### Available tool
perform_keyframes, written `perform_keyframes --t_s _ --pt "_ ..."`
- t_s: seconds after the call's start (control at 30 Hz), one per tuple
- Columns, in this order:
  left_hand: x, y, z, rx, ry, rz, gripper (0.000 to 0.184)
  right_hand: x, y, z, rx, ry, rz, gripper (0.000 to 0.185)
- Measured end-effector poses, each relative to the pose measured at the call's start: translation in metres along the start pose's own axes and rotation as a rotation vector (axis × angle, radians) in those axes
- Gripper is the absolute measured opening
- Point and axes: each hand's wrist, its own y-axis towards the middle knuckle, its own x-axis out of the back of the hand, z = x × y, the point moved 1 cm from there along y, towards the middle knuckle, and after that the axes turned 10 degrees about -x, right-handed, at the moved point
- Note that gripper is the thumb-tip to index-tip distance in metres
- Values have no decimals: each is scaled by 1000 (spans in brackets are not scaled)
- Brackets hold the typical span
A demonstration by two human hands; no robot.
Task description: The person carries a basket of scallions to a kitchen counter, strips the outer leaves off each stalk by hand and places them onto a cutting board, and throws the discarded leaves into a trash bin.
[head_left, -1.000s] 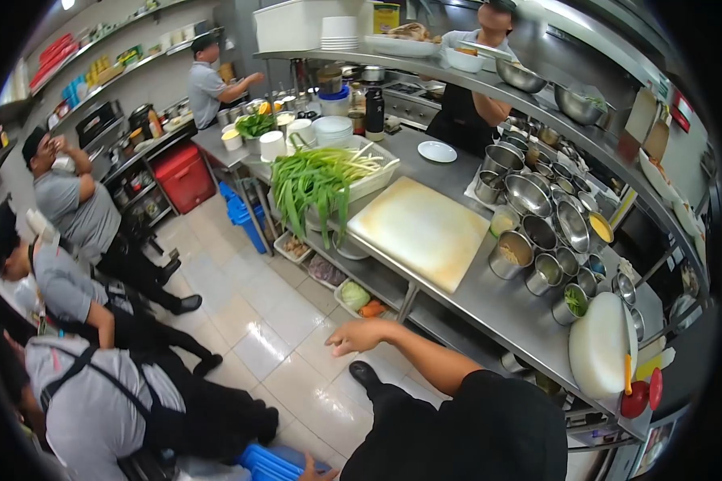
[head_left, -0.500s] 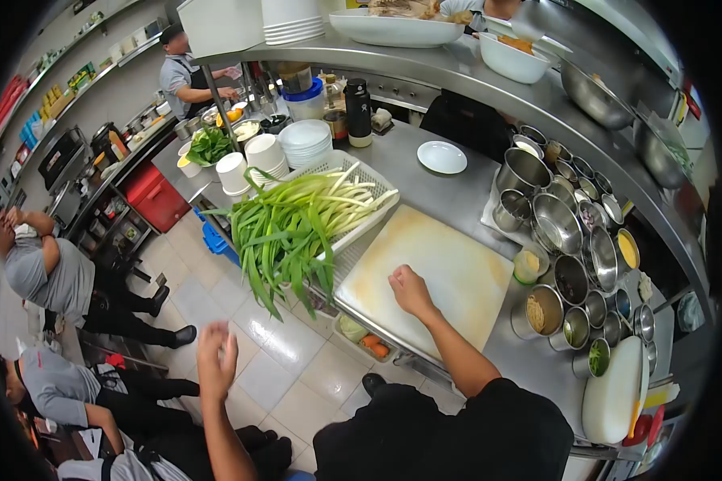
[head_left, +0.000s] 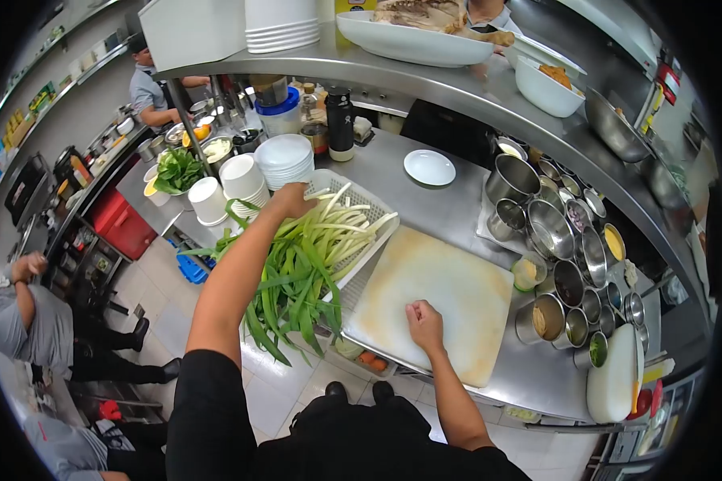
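My left hand (head_left: 294,201) reaches over the leafy end of a heap of green onions (head_left: 301,268) and touches them near the far left corner of a white plastic basket (head_left: 381,234). Its fingers are partly hidden, so their grip is unclear. The long green tops hang over the basket's near side, and the pale stems point right. My right hand (head_left: 424,325) is closed in a fist over the middle of a stained white cutting board (head_left: 465,280), with nothing visible in it.
Stacked white bowls (head_left: 241,180) and plates (head_left: 285,156) stand behind the basket, near a black bottle (head_left: 340,124). A small white plate (head_left: 429,167) lies beyond the board. Several metal containers (head_left: 549,224) crowd the right. A steel shelf (head_left: 425,76) overhangs the counter. Other people (head_left: 32,321) stand at left.
My left hand has moved from over the floor up and right to the green onions. My right hand stays in a fist over the board, slightly nearer me. The view has shifted.
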Motion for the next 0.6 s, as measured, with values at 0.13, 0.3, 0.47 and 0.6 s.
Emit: perform_keyframes --t_s 0.13,0.3,0.47,0.6 --pt "-31 23 19 278 139 319 70 0 0 -1 -12 -18 -21 19" --pt "-34 31 22 299 200 432 70 -1 4 0 -36 -17 -13 18" --pt "-27 27 20 249 150 380 61 0 8 3 -38 20 21 18" --pt "-20 19 16 260 98 291 51 -2 9 -4 -43 62 54 18"
